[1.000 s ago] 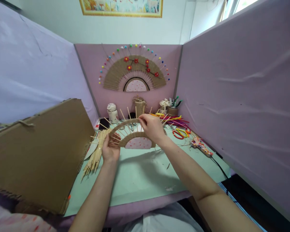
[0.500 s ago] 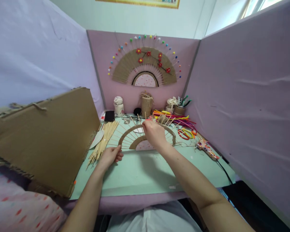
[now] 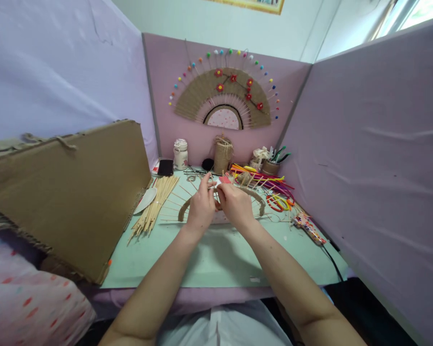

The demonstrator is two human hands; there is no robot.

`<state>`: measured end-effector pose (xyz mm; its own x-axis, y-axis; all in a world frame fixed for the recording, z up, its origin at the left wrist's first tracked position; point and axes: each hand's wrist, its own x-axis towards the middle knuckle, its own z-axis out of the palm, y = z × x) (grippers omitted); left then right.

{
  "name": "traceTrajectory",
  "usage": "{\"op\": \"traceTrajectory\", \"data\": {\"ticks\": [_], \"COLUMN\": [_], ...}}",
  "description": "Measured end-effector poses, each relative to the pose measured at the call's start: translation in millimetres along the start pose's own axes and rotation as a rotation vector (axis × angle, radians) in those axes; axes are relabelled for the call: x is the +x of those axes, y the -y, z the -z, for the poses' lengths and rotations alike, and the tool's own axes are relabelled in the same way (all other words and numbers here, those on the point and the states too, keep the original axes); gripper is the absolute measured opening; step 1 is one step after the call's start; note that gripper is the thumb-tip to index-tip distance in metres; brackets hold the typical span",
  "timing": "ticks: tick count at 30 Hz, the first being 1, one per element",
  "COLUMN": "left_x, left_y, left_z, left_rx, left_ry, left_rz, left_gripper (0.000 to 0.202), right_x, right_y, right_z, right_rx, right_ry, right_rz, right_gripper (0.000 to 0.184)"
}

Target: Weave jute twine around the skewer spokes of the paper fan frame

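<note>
A half-made fan of thin sticks with a jute-wrapped arc (image 3: 257,197) lies flat on the green table (image 3: 209,259). My left hand (image 3: 201,207) and my right hand (image 3: 235,203) meet above its middle, fingers pinched together on a small white and red piece (image 3: 220,181). What the piece is I cannot make out. A bundle of loose bamboo sticks (image 3: 156,205) lies left of the hands.
A big cardboard sheet (image 3: 68,192) leans at the left. A finished fan (image 3: 224,98) hangs on the pink back wall. A white jar (image 3: 181,154), a twine spool (image 3: 222,154), a tool cup (image 3: 270,165), coloured pipe cleaners (image 3: 263,180) and a glue gun (image 3: 306,225) lie behind and to the right.
The fan went from held up to lying flat on the table. My left hand left its left edge and joined the right hand above the middle. The camera tilted down.
</note>
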<state>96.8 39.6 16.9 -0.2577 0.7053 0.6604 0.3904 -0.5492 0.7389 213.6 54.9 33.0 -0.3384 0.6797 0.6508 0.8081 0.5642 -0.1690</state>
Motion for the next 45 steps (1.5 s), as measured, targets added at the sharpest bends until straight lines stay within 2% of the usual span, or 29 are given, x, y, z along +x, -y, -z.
{"op": "traceTrajectory", "data": {"ticks": [4, 8, 13, 19, 22, 25, 29, 35, 40, 45], "left_x": [1, -1, -2, -3, -4, -5, -5, -6, -6, -4], "left_y": [5, 2, -4, -6, -6, -5, -3, -2, -1, 1], "left_z": [-1.9, -2.4, -3.8, -4.2, -4.0, -3.8, -4.3, -6.8, -9.8, -10.3], "left_rx": [0.066, 0.004, 0.018, 0.05, 0.08, 0.133, 0.157, 0.142, 0.187, 0.136], "left_ry": [0.027, 0.04, 0.045, 0.039, 0.045, 0.034, 0.012, 0.027, 0.014, 0.016], "left_rz": [0.025, 0.092, 0.201, 0.194, 0.173, 0.122, 0.114, 0.13, 0.092, 0.104], "left_gripper": [0.034, 0.031, 0.03, 0.027, 0.027, 0.025, 0.023, 0.025, 0.023, 0.023], "right_x": [-5, -9, -4, 10, 20, 29, 30, 6, -12, -14], "right_y": [-6, -14, -20, -11, -3, 1, -2, -9, -11, -20], "right_z": [-1, 2, 22, 48, 50, 45, 40, 43, 43, 39], "right_rx": [0.115, 0.186, 0.297, 0.706, 0.889, 0.978, 0.95, 0.854, 0.733, 0.656], "right_ry": [-0.088, -0.176, -0.231, -0.199, -0.117, -0.063, -0.096, -0.256, -0.349, -0.375], "right_rz": [0.041, 0.015, -0.025, -0.133, -0.168, -0.187, -0.22, -0.279, -0.19, -0.103], "right_gripper": [0.024, 0.024, 0.02, 0.014, 0.016, 0.021, 0.024, 0.023, 0.021, 0.023]}}
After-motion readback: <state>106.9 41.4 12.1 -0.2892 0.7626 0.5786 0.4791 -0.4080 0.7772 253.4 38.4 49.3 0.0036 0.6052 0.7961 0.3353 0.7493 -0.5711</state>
